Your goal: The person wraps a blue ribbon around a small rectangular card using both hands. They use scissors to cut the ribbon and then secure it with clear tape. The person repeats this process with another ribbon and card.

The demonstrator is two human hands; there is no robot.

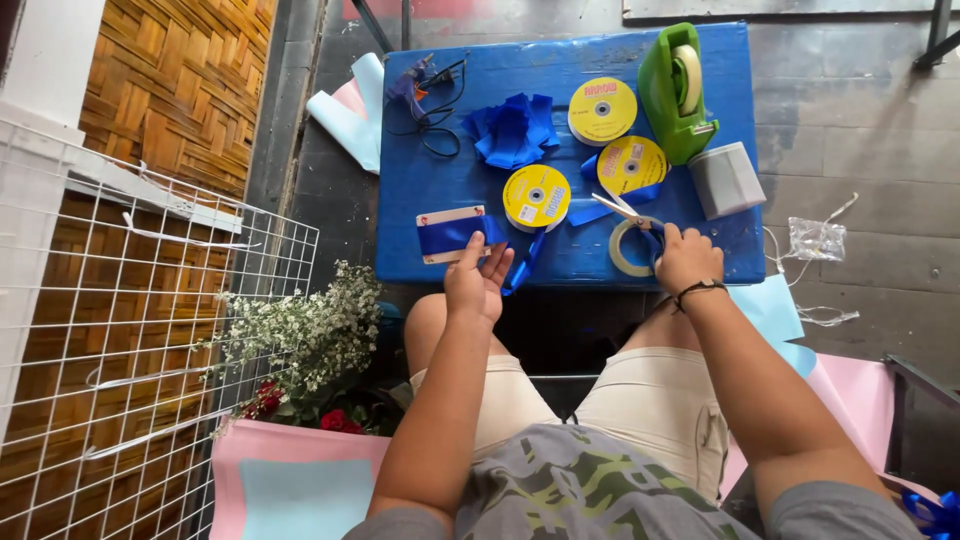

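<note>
I see the person sitting in front of a low blue desk, knees under its near edge. The left hand is at the front edge of the desk, fingers half curled, and its grip is on the blue ribbon; the ribbon lies flat across a small card and goes down between the fingers. The right hand is closed round the blue handles of the scissors, and the blades point up-left, approx. toward a yellow ribbon spool. I cannot tell if the blades are apart or together.

Just beside the right hand, on its left, lies a roll of clear tape. Behind it are 2 more yellow spools, a bunch of loose blue ribbon, a green tape dispenser and a small grey box. A glue gun w/ black cable is at the far left corner.

On the floor, left of the knees, stand white small flowers and red roses, near a white wire grid. Pink and light-blue paper sheets lie below them.
</note>
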